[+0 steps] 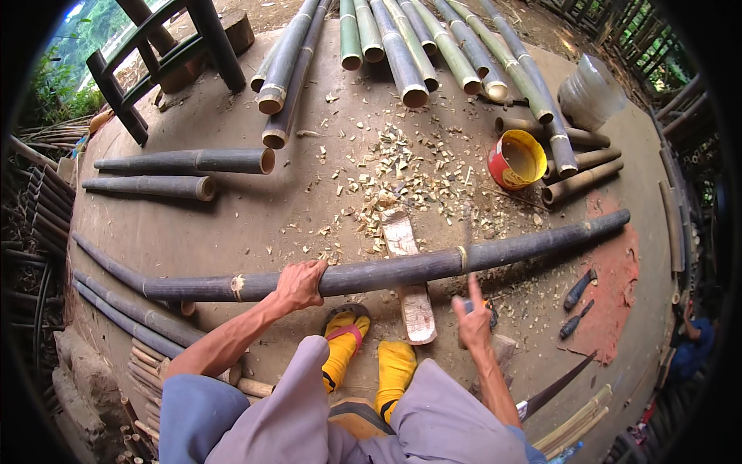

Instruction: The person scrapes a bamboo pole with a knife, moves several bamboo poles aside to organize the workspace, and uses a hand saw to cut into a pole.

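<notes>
A long dark bamboo pole (386, 274) lies crosswise in front of me, resting on a pale wooden block (418, 313). My left hand (300, 284) is wrapped over the pole, left of the block. My right hand (473, 321) is closed around the handle of a thin-bladed hand tool (466, 228), its index finger stretched along it. The blade looks faint and blurred where it crosses the pole at a pale node ring (463, 259). Another pale, scraped ring (237, 288) shows left of my left hand. Part of the tool's handle is hidden by my fingers.
Pale chips (402, 166) are scattered beyond the pole. A red-and-yellow tin (516, 160) stands at the right, near cut bamboo lengths. More poles (402, 69) lie at the back. Two dark-handled tools (576, 317) rest by a reddish sheet (618, 286); a long blade (560, 387) lies nearer.
</notes>
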A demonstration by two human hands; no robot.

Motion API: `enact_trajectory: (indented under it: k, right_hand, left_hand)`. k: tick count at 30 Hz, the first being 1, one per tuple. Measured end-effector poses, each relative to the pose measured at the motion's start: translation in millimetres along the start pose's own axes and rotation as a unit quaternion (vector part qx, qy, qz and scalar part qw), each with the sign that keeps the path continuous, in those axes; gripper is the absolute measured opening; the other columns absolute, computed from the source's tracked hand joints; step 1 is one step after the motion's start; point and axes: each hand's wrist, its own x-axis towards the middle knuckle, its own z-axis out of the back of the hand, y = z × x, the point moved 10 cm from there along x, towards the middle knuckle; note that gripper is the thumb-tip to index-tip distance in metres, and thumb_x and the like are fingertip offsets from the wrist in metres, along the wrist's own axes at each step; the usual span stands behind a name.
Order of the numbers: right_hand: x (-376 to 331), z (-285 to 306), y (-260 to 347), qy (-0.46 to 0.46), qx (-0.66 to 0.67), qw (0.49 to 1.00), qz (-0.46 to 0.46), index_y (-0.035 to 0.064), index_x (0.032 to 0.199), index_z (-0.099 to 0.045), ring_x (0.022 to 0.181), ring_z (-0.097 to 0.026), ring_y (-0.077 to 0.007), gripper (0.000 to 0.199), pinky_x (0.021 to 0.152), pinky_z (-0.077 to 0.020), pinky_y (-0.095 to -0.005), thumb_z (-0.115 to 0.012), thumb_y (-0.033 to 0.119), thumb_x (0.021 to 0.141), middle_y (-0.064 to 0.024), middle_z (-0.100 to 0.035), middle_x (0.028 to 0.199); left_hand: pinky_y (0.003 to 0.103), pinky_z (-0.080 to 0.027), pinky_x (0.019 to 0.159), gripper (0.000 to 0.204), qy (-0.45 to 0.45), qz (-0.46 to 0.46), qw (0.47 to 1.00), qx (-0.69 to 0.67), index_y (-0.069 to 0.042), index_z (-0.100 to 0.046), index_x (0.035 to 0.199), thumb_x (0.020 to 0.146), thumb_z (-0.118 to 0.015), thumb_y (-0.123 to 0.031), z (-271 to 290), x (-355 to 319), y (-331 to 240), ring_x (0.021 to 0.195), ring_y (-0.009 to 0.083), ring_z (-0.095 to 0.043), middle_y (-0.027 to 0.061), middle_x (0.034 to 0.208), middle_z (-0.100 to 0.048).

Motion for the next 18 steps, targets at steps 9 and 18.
enact_trajectory:
  k: [9,18]
  right_hand:
    - [-4.0,-3.9,-8.1,0.013,0.019,0.999,0.028,0.0126,0.151,-0.029,0.057,-0.065,-0.0243,0.069,0.054,-0.0538,-0.0361,-0.058,0.032,0.092,-0.0167,-0.070,0.077]
    - [-4.0,-11.9,-8.7,0.052,-0.001,0.998,0.037,0.0138,0.150,-0.031,0.083,-0.068,-0.0313,0.069,0.078,-0.0545,-0.0386,-0.062,0.027,0.090,-0.0188,-0.061,0.126]
  left_hand:
    - [0.044,-0.051,0.077,0.060,-0.013,-0.020,1.000,0.010,-0.008,-0.053,0.108,0.055,-0.078,-0.020,-5.3,3.2,-5.3,0.092,0.0335,-0.063,0.0127,0.097,-0.063]
    - [0.045,-0.051,0.077,0.059,0.053,-0.019,0.998,-0.042,-0.009,-0.053,0.106,0.055,-0.079,-0.021,-1.3,8.7,-5.3,0.093,0.0337,-0.063,0.0122,0.096,-0.063]
